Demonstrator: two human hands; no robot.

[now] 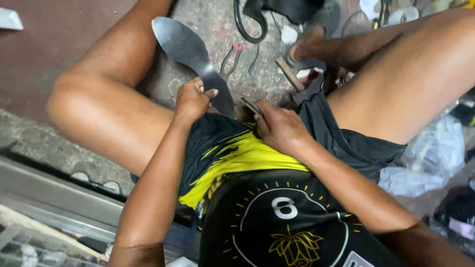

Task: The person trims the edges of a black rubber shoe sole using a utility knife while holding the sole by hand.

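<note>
A grey shoe sole (190,54) slants up and away from my lap, its heel end low between my hands. My left hand (192,100) grips the sole's left edge near the heel. My right hand (279,127) is closed around a small metal blade (251,105) whose tip points toward the sole's heel end; blade and sole sit close, and contact is unclear. I sit on the ground with both knees spread, in black and yellow shorts.
Pliers with red handles (232,54) and a wooden-handled hammer (289,72) lie on the concrete floor (222,24) ahead. A black strap loop (250,22) lies beyond them. Plastic bags (430,158) pile at the right. A metal rail (54,198) runs along the left.
</note>
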